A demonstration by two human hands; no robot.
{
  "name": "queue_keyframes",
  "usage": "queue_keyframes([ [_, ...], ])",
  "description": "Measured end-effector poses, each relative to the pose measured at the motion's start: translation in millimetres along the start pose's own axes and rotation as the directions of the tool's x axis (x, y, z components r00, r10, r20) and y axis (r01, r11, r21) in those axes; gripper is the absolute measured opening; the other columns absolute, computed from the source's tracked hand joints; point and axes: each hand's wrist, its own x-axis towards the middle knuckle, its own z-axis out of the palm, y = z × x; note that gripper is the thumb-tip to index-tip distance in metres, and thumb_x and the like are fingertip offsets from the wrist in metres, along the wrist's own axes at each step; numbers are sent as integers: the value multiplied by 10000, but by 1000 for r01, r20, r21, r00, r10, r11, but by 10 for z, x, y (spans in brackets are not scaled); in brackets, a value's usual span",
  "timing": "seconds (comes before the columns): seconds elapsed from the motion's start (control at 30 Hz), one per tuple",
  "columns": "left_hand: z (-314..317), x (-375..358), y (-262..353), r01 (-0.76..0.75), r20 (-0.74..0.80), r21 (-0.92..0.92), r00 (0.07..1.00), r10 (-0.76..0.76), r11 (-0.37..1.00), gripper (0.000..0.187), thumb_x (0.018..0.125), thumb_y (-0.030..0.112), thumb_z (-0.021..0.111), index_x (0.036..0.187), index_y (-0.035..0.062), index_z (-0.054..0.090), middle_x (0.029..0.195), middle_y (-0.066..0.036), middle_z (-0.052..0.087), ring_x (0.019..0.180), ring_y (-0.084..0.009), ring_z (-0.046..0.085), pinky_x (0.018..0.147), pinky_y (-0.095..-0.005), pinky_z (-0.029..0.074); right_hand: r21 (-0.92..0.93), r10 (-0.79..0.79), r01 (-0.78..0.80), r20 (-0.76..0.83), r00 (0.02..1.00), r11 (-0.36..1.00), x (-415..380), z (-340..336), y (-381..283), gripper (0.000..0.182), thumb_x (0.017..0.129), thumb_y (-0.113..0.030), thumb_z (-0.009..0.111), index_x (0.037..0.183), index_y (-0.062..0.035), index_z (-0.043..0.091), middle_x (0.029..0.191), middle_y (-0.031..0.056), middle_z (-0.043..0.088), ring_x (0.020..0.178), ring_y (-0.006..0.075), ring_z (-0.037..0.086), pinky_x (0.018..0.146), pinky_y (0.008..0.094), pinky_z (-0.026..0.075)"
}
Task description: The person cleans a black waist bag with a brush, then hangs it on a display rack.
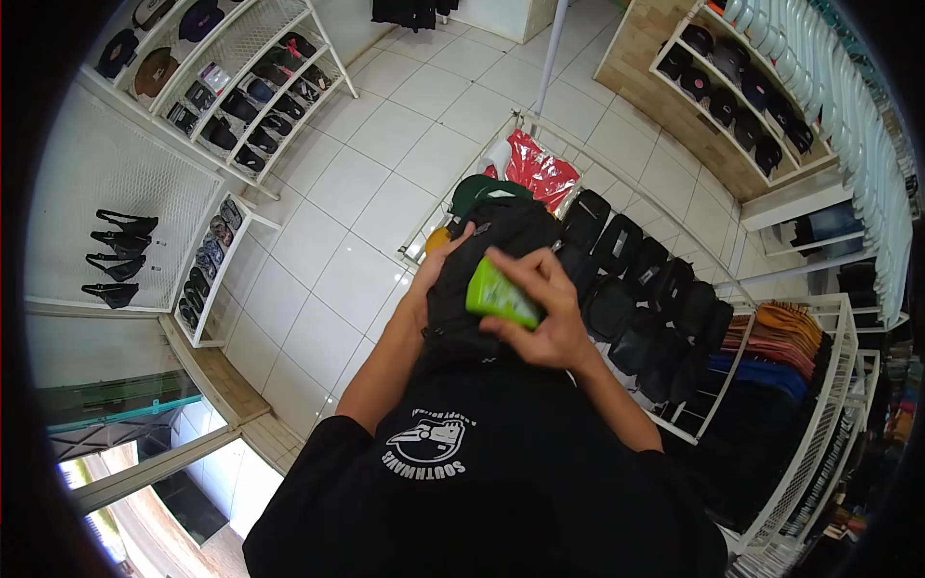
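One black bag (455, 294) sits near the middle of our view, at 12 o'clock from our black shirt (540, 462). We can't tell if it rests on the white rack (677, 430) or is held up above it.

Our left grip (434, 275) is at the 9 o'clock side of the bag, with the thumb up on the bag's edge. The other fingers are hidden, so we can't tell how tight the hold is.

Our right grip (554, 313) comes in from 4 o'clock and pinches a bright green thing (503, 294) between the thumb and the fingers. The green thing is a bit blurry, and it is over the bag's front. We can't tell if the two touch.

The step in hand looks like this: one hand keeps the bag steady while the other works over it with the green thing. We think the next move calls for a firm left hold, a snug pinch, and a flat, soft push on the cloth.

A green cap (477, 191) is close to the bag at 12 o'clock. More black bags (619, 246) lie at 2 to 4 o'clock, near the right hand, so our elbow needs care.
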Motion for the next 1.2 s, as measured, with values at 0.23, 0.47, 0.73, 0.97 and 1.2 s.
queue_keyframes([
  [0.23,231,-37,-92,-71,-162,-63,985,60,996,420,1000,445,622,1107,46,705,923,-91,752,737,-204,733,696,-339,624,-25,205,-219,-257,944,975,44,-172,529,691,780,-201,873,1396,-40,603,991,100,546,910,209,560,853,318,475],
  [0.47,-143,78,-5,18,64,-128,998,-9,992,420,1031,367,595,1202,-11,660,1074,-140,743,914,-236,731,832,-379,609,195,0,-37,189,982,980,-85,-219,-125,684,772,-217,884,1379,-34,627,1016,75,557,942,189,560,865,290,447],
  [0.73,-80,78,-79,-56,-12,-89,998,55,994,430,1028,384,595,1175,-10,683,1065,-148,744,915,-233,736,828,-350,612,-75,239,-250,-135,962,965,-29,-121,310,619,819,-206,847,1381,-69,628,973,92,571,899,175,565,829,300,472],
  [0.97,-22,53,-69,-379,-216,389,849,483,840,458,1019,349,622,1288,-20,590,1149,-128,701,935,-211,717,804,-346,605,113,208,-199,-78,975,973,-148,-280,99,676,765,-221,892,1362,-32,638,961,63,547,897,177,543,839,296,446],
  [1.2,-51,161,-249,-547,-206,512,671,713,662,452,1056,347,570,1331,-11,573,1223,-95,668,1067,-167,643,920,-289,514,-315,110,-77,88,990,946,-230,-40,196,684,684,-177,897,1330,-124,680,1109,81,642,1015,266,586,910,376,458],
])
